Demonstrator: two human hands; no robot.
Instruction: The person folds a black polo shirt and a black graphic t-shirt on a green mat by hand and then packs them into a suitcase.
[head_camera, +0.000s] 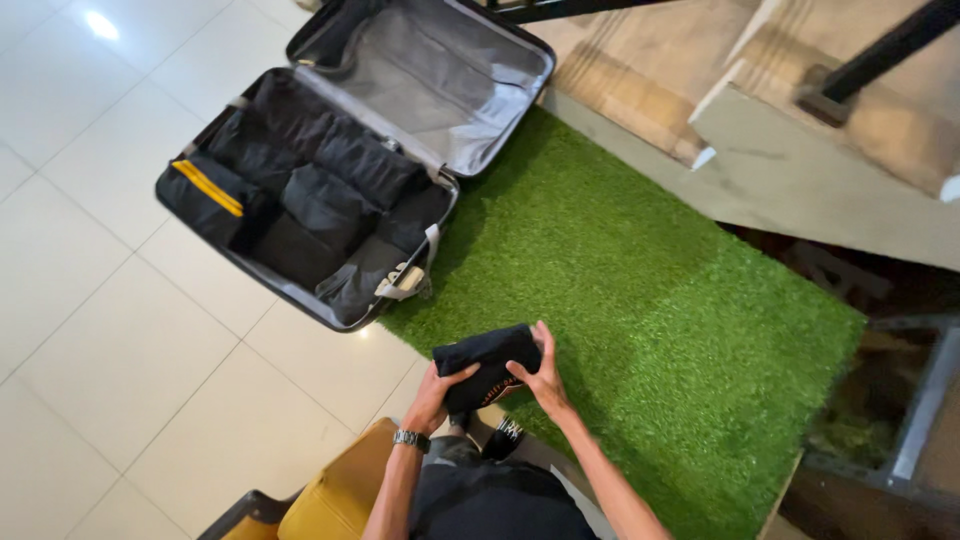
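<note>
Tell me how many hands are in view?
2. The left hand and right hand grip opposite sides of one folded black garment above the green turf mat. No others show.

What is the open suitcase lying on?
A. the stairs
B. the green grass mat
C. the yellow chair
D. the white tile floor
D: the suitcase lies open on the white floor, just left of the green mat, while both hands, left and right, hold a folded black cloth.
</note>
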